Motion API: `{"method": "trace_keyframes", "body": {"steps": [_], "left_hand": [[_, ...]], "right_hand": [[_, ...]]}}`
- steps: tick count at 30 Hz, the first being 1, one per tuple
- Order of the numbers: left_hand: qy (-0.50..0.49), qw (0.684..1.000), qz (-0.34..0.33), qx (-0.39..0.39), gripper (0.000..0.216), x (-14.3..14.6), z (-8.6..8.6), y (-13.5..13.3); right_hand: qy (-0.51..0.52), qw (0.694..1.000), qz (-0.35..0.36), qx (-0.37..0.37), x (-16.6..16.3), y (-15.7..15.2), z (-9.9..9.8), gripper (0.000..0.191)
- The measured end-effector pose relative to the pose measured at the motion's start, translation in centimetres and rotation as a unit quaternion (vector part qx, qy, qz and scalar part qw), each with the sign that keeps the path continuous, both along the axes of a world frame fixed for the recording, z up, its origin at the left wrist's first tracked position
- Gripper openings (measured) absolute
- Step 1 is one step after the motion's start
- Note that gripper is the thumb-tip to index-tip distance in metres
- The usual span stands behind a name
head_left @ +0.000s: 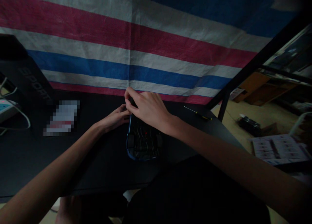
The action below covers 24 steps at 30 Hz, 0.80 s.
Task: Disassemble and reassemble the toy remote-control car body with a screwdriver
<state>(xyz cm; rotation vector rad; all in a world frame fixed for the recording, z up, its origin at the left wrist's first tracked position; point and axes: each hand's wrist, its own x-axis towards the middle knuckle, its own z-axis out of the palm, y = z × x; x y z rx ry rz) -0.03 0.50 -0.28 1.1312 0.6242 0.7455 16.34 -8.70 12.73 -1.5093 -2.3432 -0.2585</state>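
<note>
A blue toy car (143,144) lies upside down on the dark tabletop, its black underside facing up, with wheels at the near end and a small red spot in the middle. My left hand (117,117) is at the far left side of the car, fingers bent around its edge. Over the car's far end, my right hand (148,103) is bent down with thumb and fingers pinched together. Whatever lies between those fingertips is hidden, as is the far end of the car. To the right lies a screwdriver (203,116) with a black and yellow handle.
A striped woven sheet (156,51) hangs behind the table (102,162). At left stand a dark box marked SPORT (31,74), a blurred-out packet (63,116) and a power strip (7,108) with white cables. Beyond the table's right edge, boxes (278,147) sit lower down.
</note>
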Motion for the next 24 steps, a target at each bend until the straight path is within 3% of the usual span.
{"method": "trace_keyframes", "body": {"steps": [5,9,11,14,16,21,24], "left_hand": [[-0.003,1.000,0.009,-0.022,0.051,0.0,0.2,0.0],[-0.004,1.000,0.010,-0.023,0.054,-0.1,0.5,-0.1],[-0.001,1.000,0.014,-0.021,0.059,-0.2,0.8,-0.2],[0.006,1.000,0.020,-0.021,0.062,-0.4,1.3,-0.5],[0.012,0.999,0.023,-0.024,0.061,-0.4,1.5,-0.7],[0.016,0.999,0.032,-0.034,0.060,-0.5,1.5,-0.7],[0.022,0.999,0.030,-0.033,0.060,-0.5,1.1,-0.5]], "right_hand": [[0.008,0.997,-0.070,0.032,-1.1,0.9,-0.2,0.038],[0.078,0.996,-0.040,0.024,-0.6,3.1,-0.9,0.036],[0.146,0.989,-0.020,0.004,1.2,4.4,-1.0,0.039],[0.210,0.975,-0.069,-0.037,5.6,5.8,-1.1,0.049],[0.189,0.968,-0.110,-0.125,8.7,5.8,-1.6,0.057],[0.129,0.957,-0.124,-0.230,12.3,3.1,-6.5,0.044],[0.100,0.953,-0.187,-0.216,11.4,1.4,-10.1,0.028]]}}
